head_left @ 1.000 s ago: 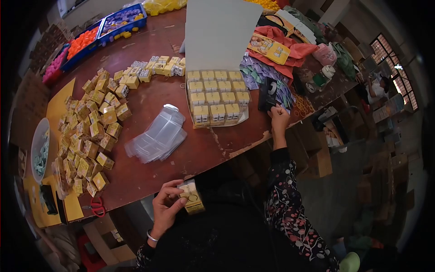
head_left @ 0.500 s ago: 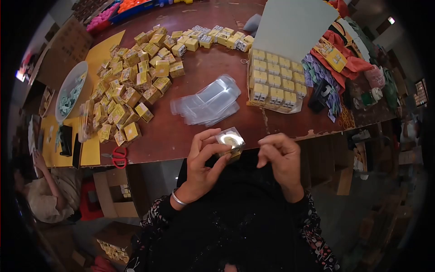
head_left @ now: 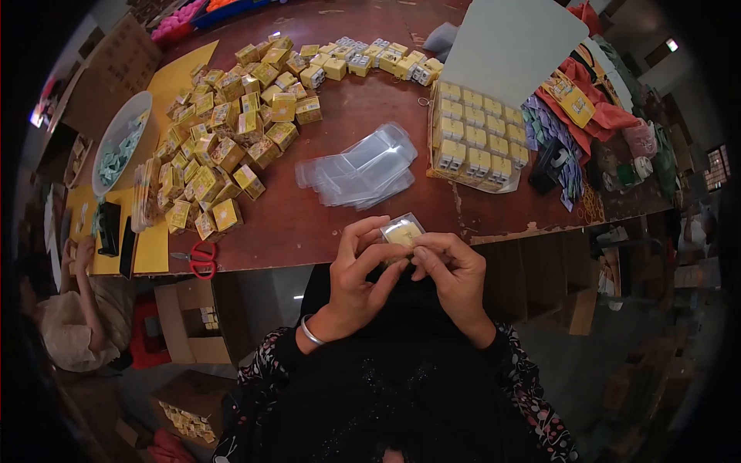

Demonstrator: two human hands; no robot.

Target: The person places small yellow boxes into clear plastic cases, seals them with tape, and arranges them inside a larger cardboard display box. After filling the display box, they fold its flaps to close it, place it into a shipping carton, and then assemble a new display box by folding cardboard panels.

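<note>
A small clear plastic box [head_left: 402,228] with something yellow inside is held up just in front of the table edge. My left hand [head_left: 359,270] grips it from the left between thumb and fingers, a silver bangle at that wrist. From the right, my right hand [head_left: 455,272] pinches the box's near right edge; its fingertips partly cover that side. Beyond the hands lies a loose stack of flat clear plastic boxes [head_left: 359,171] on the red-brown table [head_left: 309,235].
Left of the stack is a heap of wrapped yellow boxes [head_left: 231,147]. A carton of yellow cubes [head_left: 480,137] stands right, its pale flap raised. Red-handled scissors [head_left: 204,261] lie near the front edge. A white tub [head_left: 116,158] and a co-worker's arm [head_left: 89,285] are far left.
My right hand has moved left and now meets the clear box, which it was apart from before. The left hand keeps its hold. The view has shifted slightly.
</note>
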